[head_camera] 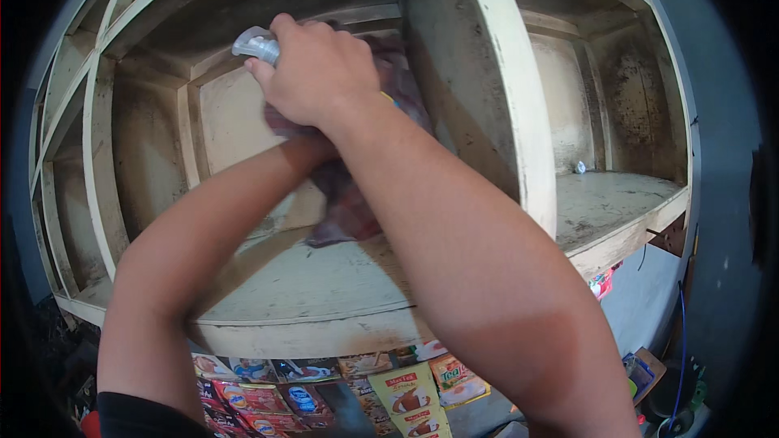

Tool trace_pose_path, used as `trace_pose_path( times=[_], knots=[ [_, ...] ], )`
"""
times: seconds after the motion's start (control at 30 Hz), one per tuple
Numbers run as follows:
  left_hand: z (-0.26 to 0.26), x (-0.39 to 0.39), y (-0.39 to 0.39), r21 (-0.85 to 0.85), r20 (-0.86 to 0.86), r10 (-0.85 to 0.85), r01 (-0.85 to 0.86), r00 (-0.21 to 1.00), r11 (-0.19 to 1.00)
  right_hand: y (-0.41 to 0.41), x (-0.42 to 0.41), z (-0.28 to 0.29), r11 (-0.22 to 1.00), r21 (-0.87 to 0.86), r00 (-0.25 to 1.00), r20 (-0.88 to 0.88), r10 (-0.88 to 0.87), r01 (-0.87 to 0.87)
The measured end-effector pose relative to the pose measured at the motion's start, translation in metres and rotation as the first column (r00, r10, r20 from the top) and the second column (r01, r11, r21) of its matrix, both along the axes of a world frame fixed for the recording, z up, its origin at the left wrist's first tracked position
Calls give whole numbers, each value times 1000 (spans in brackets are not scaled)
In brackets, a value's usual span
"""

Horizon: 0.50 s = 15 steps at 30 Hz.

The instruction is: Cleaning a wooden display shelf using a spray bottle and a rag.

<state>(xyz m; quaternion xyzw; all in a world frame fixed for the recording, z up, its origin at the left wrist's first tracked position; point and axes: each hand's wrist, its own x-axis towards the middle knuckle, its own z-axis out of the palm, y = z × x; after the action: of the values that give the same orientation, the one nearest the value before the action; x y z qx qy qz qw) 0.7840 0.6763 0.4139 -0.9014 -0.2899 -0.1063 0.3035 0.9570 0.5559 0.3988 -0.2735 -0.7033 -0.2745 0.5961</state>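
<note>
My right hand point(322, 70) is raised in front of the middle shelf compartment, its fingers wrapped around what looks like a spray bottle. Only the clear plastic spray head point(255, 44) sticks out at the left of the fist; the rest is hidden. My left forearm point(243, 194) passes behind my right wrist, which hides the left hand. Around that spot a dark reddish patterned cloth point(347, 207) hangs, blurred, against the back of the compartment. Its lower edge comes down near the shelf board point(304, 292).
A painted wooden upright point(517, 103) divides this compartment from the right one, where a small crumpled scrap point(580, 167) lies. Smaller compartments point(70, 213) stand at left. Under the shelf hang several drink sachets point(405, 398). A blue tray point(639, 371) sits low at right.
</note>
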Motion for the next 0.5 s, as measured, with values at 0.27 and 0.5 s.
trace_pose_path(
  times=[0.27,0.5],
  knots=[
    [-11,18,20,21,-179,-236,243,955,970,-10,1,-4,999,-49,1000,12,15,-14],
    [-1,65,-44,838,96,96,-132,991,529,-33,-10,-1,993,-53,991,78,109,-105]
  ],
)
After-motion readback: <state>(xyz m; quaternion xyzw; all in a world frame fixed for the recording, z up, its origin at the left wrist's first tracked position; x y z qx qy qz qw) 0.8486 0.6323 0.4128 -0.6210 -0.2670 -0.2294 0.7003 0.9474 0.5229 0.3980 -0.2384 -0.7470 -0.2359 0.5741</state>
